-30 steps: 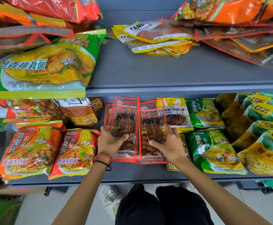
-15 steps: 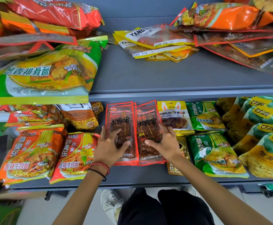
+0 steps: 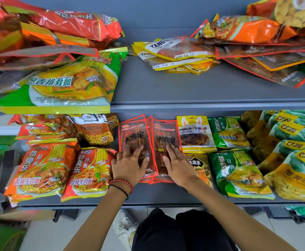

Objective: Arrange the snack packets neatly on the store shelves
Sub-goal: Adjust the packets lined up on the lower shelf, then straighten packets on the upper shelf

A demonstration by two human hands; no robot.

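Grey lower shelf [image 3: 166, 198]: the red-edged skewer packets [image 3: 135, 134] now lie flat just left of the yellow TANG MOU MOU packet [image 3: 195, 132], pushed further back from the shelf lip than a second ago. Left hand [image 3: 128, 167] and right hand [image 3: 179, 169] no longer pinch the sides. Fingers [image 3: 171, 151] are straight and apart, pressing on the film. Squaring-up looks nearly done. More packets sit beneath, count unclear. My right hand covers part of the dark packet [image 3: 200, 163] in front of the yellow one.
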